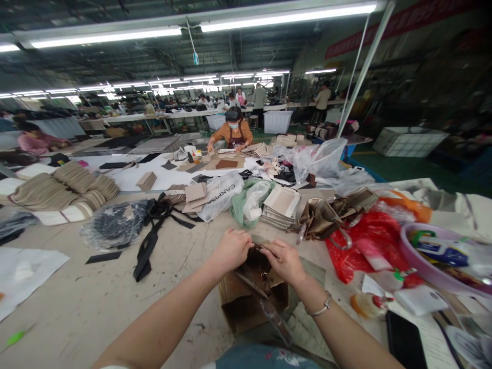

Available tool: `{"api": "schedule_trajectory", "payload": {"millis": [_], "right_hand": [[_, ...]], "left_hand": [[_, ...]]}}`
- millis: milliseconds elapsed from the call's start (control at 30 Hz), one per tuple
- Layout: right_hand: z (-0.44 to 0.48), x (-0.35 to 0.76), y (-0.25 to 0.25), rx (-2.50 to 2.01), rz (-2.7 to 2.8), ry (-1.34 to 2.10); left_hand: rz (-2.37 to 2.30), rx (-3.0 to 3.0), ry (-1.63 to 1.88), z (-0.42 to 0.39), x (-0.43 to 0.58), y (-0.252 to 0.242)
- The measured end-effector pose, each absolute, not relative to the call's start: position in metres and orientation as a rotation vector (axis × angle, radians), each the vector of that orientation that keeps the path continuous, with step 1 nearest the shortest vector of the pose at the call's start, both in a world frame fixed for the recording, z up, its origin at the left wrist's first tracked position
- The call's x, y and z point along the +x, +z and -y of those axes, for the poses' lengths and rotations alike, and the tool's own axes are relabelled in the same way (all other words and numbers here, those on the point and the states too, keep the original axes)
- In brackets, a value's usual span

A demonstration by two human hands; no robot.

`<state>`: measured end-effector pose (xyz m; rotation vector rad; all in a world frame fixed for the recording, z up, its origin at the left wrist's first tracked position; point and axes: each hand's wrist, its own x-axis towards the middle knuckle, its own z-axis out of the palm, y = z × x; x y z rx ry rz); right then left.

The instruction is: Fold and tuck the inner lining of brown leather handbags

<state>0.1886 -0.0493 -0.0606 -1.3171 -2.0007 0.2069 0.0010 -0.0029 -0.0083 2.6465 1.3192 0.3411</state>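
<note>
A brown, boxy handbag (246, 310) stands on the worktable right in front of my body, its opening facing up toward me. Fingers of my left hand (233, 248) are closed on the far top edge of the bag. My right hand (283, 260), with a bracelet at the wrist, pinches the same edge just to the right. A small gap separates the two hands. Inside the bag the lining looks dark brown, and a clear plastic-wrapped strip (274, 320) hangs over its near side. My fingertips partly hide the edge they grip.
Beyond my hands lie a stack of beige panels (280, 205), brown bags (326, 212) and a green plastic bag (246, 205). Black straps (148, 241) lie left. A red bag (369, 241), purple basin (411, 256) and phone (405, 338) are right. A co-worker (232, 133) sits opposite.
</note>
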Motion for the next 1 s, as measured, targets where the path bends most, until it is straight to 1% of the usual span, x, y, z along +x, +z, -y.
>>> {"api": "schedule_trajectory", "payload": {"millis": [267,467,700,1000], "right_hand": [[0.054,0.203,-0.056,-1.309,2.103,0.28],[0.057,0.199,-0.055,-1.341,2.158,0.144],[0.053,0.189,-0.037,-1.448,2.175,0.064],[0.036,0.174,-0.044,-1.432,2.148,0.157]], "left_hand": [[-1.309,2.623,0.387,0.003,0.0,-0.009],[-1.32,2.604,0.393,0.003,0.0,-0.009],[-1.326,2.619,0.406,0.004,-0.003,-0.008],[-1.338,2.626,0.411,0.007,-0.003,-0.007]]}}
